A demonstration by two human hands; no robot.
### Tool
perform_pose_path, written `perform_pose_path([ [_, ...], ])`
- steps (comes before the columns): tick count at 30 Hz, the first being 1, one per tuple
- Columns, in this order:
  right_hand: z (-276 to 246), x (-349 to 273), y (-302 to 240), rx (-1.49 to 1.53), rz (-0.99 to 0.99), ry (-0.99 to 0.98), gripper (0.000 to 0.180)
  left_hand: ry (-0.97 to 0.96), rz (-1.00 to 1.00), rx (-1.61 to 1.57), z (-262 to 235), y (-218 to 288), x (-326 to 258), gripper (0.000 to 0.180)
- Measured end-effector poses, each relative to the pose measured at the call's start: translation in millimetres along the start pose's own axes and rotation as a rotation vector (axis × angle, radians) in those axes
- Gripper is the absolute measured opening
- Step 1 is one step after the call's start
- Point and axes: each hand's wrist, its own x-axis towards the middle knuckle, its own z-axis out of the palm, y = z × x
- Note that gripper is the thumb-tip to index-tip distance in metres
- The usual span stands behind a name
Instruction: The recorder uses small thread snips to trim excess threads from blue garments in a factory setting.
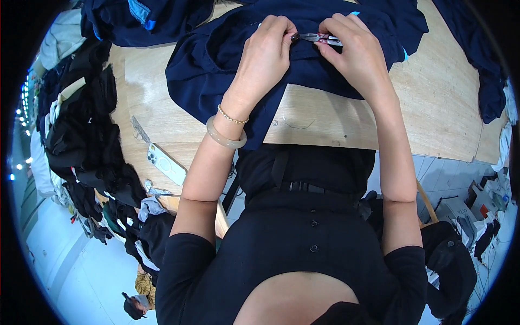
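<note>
A navy garment (pixel 227 81) lies spread in loose folds over the wooden table, under both hands. My right hand (pixel 355 46) is closed on a pair of small metal thread snips (pixel 319 38), whose blades point left toward my left fingertips. In my left hand (pixel 268 51), thumb and forefinger pinch a small dark round piece (pixel 295 38) right at the tips of the blades. Whether that piece is a button fixed to the garment, I cannot tell. Any thread there is too fine to make out.
Beyond my left forearm, a pale phone (pixel 167 164) lies on the wooden table (pixel 319 119). Dark clothes (pixel 81 135) are heaped along the left edge. More navy cloth lies at the far left (pixel 146 21) and right (pixel 471 59). Another person (pixel 141 298) is at lower left.
</note>
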Motion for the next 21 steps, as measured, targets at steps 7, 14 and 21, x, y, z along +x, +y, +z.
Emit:
perform_pose_path([
  [7, -5.8, -2.8, 8.7, 0.147, 0.067, 0.001, 0.015, 0.005, -0.036, -0.009, -0.5, -1.2, 0.9, 0.003],
  [14, -2.6, -9.3, 19.4, 0.096, 0.033, -0.036, 0.019, -0.036, -0.094, -0.020, -2.1, 0.3, 5.4, 0.004],
  [21, -7.1, 1.1, 4.6, 0.091, 0.046, -0.082, 0.018, -0.033, -0.074, -0.024, -2.4, -1.4, 5.8, 0.005],
])
